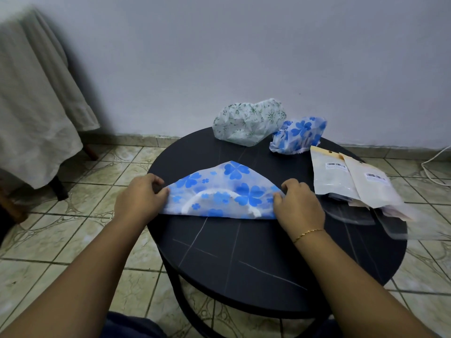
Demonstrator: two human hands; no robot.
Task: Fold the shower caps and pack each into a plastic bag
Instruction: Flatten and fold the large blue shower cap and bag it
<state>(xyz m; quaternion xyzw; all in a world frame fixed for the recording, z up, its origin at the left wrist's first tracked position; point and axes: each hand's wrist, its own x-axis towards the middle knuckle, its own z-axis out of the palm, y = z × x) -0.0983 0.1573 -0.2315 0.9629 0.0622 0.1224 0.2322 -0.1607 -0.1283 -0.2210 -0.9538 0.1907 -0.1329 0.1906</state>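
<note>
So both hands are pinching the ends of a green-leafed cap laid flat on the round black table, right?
Not quite. The head view shows the flat cap has blue flowers; the green-leafed cap sits untouched at the back. The left hand and right hand do pinch its ends on the table.

On the round black table (244, 252) a blue-flowered shower cap (224, 191) lies folded flat into a half-round, its straight edge toward the person; the left hand (140, 198) pinches its left corner and the right hand (299, 203) its right corner. At the far edge sit a crumpled green-patterned cap (246, 123) and, just right of it, a crumpled blue-flowered cap (297, 135). Plastic bags (351, 184) overlap at the right, apparently with clear ones beneath.
</note>
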